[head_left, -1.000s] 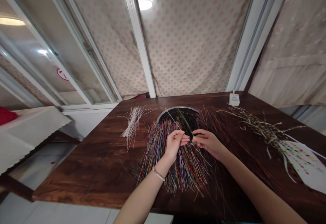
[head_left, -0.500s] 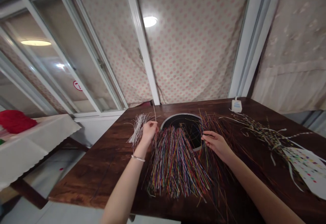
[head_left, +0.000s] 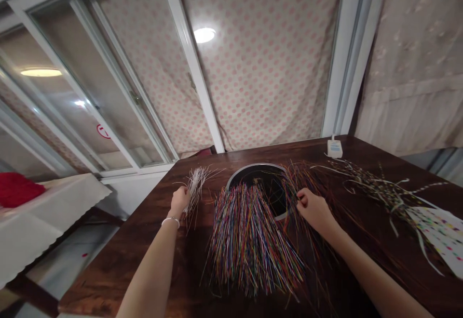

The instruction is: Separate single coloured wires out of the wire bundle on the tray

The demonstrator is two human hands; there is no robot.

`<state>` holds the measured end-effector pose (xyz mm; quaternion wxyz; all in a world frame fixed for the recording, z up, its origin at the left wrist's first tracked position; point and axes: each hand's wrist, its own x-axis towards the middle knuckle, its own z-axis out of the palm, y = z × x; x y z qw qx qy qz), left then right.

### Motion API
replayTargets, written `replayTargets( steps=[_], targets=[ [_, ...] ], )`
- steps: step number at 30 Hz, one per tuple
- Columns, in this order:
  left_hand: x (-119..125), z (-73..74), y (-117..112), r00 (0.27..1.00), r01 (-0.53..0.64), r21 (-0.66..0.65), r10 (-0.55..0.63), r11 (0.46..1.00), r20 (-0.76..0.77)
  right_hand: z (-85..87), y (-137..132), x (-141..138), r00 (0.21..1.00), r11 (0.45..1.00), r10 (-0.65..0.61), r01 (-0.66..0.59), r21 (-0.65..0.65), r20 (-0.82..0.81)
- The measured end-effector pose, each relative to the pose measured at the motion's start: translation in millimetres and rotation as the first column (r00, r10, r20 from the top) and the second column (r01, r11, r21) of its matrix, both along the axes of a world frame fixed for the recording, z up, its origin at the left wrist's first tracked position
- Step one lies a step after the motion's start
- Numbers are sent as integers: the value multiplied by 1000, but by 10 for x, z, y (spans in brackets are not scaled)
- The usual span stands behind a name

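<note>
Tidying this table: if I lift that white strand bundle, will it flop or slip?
The white strands look thin but springy, their ends standing mostly straight beyond the left hand. The bundle is probably light. Its splayed ends suggest strands may slip apart.

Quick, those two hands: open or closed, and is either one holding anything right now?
Left hand: closed, apparently pinching white strands.
Right hand: fingers curled among thin brown strands; can't tell if it's holding any.

Your head camera looks forward and down from above and behind your left hand [head_left: 180, 201] and right hand [head_left: 314, 208], close over the wooden table [head_left: 108, 279], with polka-dot cloth [head_left: 253, 67] filling the view beyond them.
</note>
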<state>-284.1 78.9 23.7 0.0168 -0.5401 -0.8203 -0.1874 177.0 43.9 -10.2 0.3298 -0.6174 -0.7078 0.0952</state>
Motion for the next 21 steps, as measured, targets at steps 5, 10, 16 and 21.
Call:
replayTargets(
  steps=[5, 10, 16, 21],
  targets=[
    [461, 51, -45, 969, 216, 43, -209, 975, -134, 58, -68, 26, 965, 992, -124, 126, 6, 231],
    [1499, 91, -500, 648, 760, 90, -744, 643, -164, 124, -199, -215, 952, 951, 307, -307, 24, 11],
    [2388, -108, -936, 420, 905, -3, -893, 426, -160, -41, -303, -446, 889, 887, 446, -454, -80, -101],
    [2467, -328, -900, 485, 867, -1, -846, 498, -224, -99, -229, -385, 940, 935, 342, -341, -93, -5]
  ],
)
